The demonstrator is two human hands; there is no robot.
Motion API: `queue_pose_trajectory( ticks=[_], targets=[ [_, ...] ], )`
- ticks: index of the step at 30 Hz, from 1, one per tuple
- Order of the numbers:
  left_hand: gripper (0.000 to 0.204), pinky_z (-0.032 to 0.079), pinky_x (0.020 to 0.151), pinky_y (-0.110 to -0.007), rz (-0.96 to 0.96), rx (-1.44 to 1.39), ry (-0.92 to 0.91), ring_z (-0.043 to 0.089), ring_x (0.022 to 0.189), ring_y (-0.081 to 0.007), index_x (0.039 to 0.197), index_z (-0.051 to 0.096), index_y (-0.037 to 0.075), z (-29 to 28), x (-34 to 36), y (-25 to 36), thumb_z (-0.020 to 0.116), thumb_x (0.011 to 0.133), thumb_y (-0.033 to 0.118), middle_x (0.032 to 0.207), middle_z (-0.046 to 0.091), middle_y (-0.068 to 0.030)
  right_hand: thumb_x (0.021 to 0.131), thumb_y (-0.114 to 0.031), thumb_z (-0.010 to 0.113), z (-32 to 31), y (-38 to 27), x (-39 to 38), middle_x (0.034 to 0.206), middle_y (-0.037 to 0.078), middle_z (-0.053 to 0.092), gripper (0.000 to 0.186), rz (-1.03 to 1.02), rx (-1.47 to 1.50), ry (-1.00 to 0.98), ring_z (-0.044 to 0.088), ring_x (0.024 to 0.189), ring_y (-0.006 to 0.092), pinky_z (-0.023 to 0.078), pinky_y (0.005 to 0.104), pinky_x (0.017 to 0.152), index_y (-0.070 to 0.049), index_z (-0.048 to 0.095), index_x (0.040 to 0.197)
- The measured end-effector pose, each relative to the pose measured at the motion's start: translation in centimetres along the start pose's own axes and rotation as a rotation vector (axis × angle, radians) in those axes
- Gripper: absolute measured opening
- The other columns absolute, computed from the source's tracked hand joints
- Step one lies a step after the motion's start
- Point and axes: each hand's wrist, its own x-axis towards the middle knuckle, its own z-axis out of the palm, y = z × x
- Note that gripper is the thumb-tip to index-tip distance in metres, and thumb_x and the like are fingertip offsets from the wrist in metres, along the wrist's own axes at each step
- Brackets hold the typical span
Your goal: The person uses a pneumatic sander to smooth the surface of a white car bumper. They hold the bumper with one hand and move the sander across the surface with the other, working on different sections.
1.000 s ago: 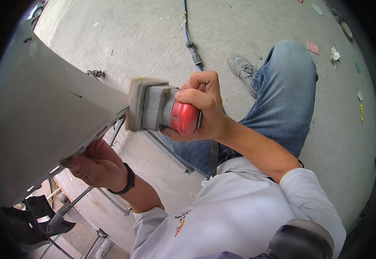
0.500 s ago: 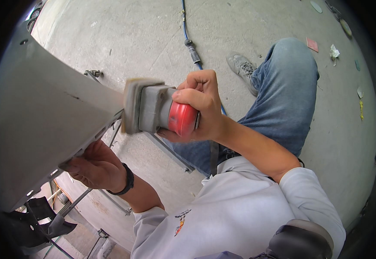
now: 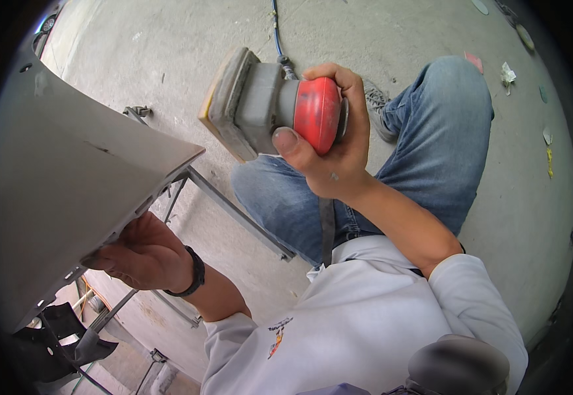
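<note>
My right hand (image 3: 342, 141) is wrapped round the red-topped grey body of a pneumatic sander (image 3: 258, 102). The sander is tilted, its flat pad facing left, and it is held in the air apart from the workpiece. On the left stands a large pale grey car bumper (image 3: 89, 178), curved, with a small dark scratch on its face. At its lower edge, my left hand (image 3: 148, 253), with a black wristband, grips the rim; some of the fingers are hidden behind it.
A metal stand (image 3: 237, 214) reaches out under the bumper. A blue air hose (image 3: 276, 29) runs over the concrete floor. Black plastic parts (image 3: 66, 339) are at lower left. Scraps of paper (image 3: 508, 74) and used discs lie on the right. My bent knee (image 3: 454, 99) is beyond the sander.
My right hand has lifted the sander up and right, away from the bumper's corner, and turned it so its pad shows. My left hand stays on the rim.
</note>
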Motion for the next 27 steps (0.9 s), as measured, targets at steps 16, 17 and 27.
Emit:
queue_pose_trajectory(
  ticks=[16, 17, 27],
  targets=[
    [0.045, 0.06, 0.094, -0.04, -0.014, 0.121, -0.054, 0.071, 0.113, -0.0215, 0.143, 0.059, 0.018, -0.2, -0.2, -0.1, 0.057, 0.109, 0.047, 0.132, 0.069, -0.0072, 0.087, -0.026, 0.086, 2.8, -2.2, 1.7, 0.105, 0.007, 0.058, 0.061, 0.147, 0.092, -0.045, 0.057, 0.091, 0.0137, 0.05, 0.0283, 0.08, -0.004, 0.049, 0.131],
    [0.045, 0.06, 0.094, -0.04, -0.01, 0.121, -0.049, 0.071, 0.112, -0.0213, 0.143, 0.059, 0.018, -0.3, -0.3, -0.1, 0.057, 0.109, 0.047, 0.132, 0.069, -0.0071, 0.089, -0.027, 0.085, 2.8, -2.1, 1.6, 0.104, 0.005, 0.059, 0.06, 0.181, 0.081, -0.03, 0.057, 0.09, 0.0113, 0.05, 0.0265, 0.08, -0.005, 0.049, 0.132],
    [0.044, 0.061, 0.093, -0.04, -0.022, 0.013, -0.098, 0.072, 0.111, -0.0216, 0.144, 0.057, 0.018, -1.1, 0.1, -0.4, 0.059, 0.108, 0.044, 0.133, 0.069, -0.0074, 0.078, -0.029, 0.09, 2.9, -4.2, 1.5, 0.109, 0.01, 0.055, 0.07, -0.111, 0.036, -0.075, 0.054, 0.097, 0.0204, 0.049, 0.0329, 0.079, -0.004, 0.05, 0.13]
  ],
)
